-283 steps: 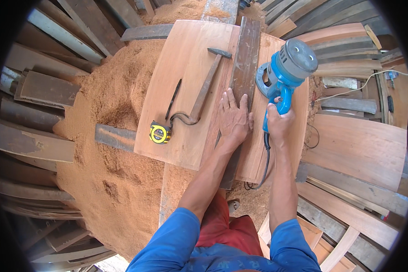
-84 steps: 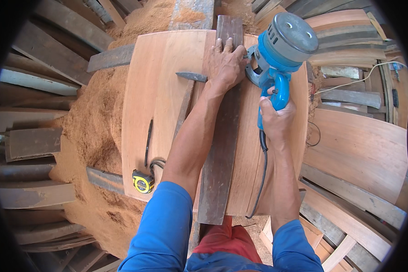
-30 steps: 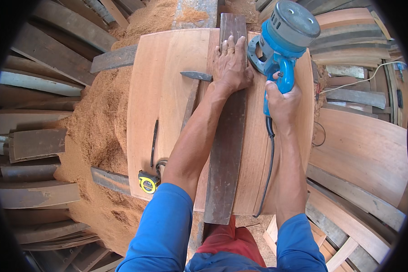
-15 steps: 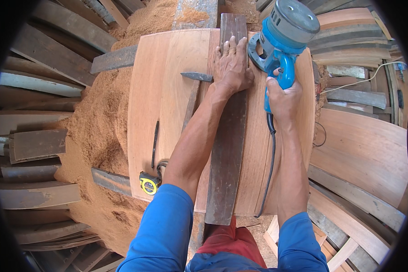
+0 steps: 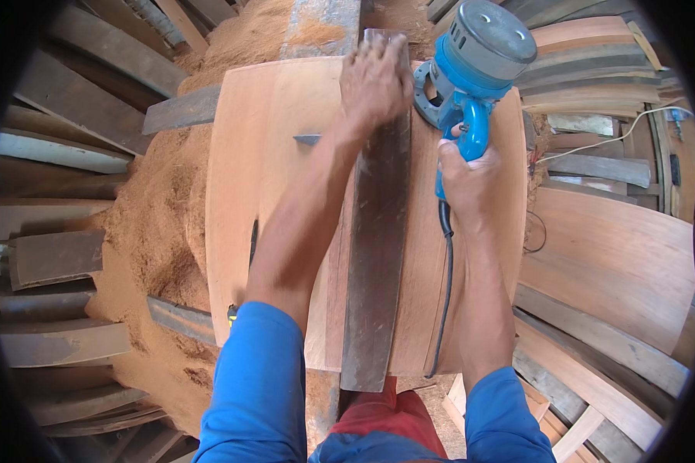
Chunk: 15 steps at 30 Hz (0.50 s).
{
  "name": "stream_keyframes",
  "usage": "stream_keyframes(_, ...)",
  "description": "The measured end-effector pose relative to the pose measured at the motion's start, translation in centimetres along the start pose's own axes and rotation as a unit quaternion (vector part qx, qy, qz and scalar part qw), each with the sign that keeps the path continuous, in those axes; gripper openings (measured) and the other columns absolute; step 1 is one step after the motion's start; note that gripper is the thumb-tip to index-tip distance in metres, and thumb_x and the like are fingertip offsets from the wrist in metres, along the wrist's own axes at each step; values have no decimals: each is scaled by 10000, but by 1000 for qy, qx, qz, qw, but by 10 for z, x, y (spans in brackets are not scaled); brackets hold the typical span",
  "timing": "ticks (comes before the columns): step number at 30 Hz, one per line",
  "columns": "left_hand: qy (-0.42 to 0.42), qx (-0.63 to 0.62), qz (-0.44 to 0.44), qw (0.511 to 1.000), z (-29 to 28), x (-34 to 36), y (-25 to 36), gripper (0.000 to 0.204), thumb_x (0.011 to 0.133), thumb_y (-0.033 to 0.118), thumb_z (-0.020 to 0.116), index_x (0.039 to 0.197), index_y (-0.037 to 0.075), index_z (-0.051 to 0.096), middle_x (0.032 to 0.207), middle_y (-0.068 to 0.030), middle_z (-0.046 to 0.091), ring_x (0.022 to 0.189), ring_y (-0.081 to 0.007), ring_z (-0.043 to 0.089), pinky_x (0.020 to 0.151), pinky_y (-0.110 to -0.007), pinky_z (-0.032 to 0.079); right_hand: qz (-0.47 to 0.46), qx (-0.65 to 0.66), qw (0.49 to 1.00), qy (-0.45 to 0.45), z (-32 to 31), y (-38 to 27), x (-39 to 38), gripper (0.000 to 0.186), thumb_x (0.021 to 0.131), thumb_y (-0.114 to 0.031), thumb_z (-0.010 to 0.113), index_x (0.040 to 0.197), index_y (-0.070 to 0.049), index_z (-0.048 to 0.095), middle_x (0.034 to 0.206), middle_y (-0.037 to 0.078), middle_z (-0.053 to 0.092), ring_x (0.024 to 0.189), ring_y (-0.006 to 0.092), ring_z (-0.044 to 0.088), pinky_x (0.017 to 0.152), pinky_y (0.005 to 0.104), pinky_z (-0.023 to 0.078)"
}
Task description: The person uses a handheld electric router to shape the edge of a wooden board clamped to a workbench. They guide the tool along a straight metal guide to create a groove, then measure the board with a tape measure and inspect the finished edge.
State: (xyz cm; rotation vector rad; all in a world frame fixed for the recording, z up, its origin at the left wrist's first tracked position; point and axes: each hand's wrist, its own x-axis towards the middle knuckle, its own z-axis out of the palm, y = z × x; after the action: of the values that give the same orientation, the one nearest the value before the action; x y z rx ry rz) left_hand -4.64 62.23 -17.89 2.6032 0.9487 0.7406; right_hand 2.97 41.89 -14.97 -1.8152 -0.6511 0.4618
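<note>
My left hand (image 5: 376,81) lies flat and open, palm down, on the far end of the dark plank (image 5: 377,239), fingers spread toward its top edge. The plank runs lengthwise down the middle of the curved pale board (image 5: 262,154), its near end sticking out just past the board's near edge above my lap. My right hand (image 5: 463,174) is closed tight around the blue handle of the power tool (image 5: 475,62), whose grey round top sits just right of my left hand, its base against the plank's right edge. I cannot tell whether the base touches the board, since the body hides it. The black cord (image 5: 445,293) drops from the handle along my right forearm to the board's near edge.

Left of my left arm the board has bare room out to its curved left edge; a hammer head (image 5: 307,140) peeks out beside my wrist. Right of the tool only a narrow strip of board remains before its edge. Sawdust (image 5: 154,231) is heaped off the left side, and loose boards (image 5: 618,255) crowd the right.
</note>
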Motion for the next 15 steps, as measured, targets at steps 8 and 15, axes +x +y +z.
stream_keyframes(8, -46, -4, -99, 994, 45, 60, -58, 628, 1030, 358, 467, 1574, 47, 433, 1578, -327, 429, 1458, -494, 434, 1232, -526, 328, -80, 23, 996, -10, 9, -3, -5, 187, 906, -34, 709, 1088, -43, 664, 800, 1, 640, 665, 72, 602, 588, 264, 495)
stream_keyframes(15, -35, 16, -73, 997, 52, 54, -63, 621, 1032, 362, 467, 1577, 65, 446, 1616, -321, 390, 1473, -487, 419, 1240, -522, 326, -54, 52, 997, -6, 11, 1, -1, 191, 907, -43, 714, 1091, -49, 660, 825, 6, 647, 673, 71, 607, 595, 266, 505)
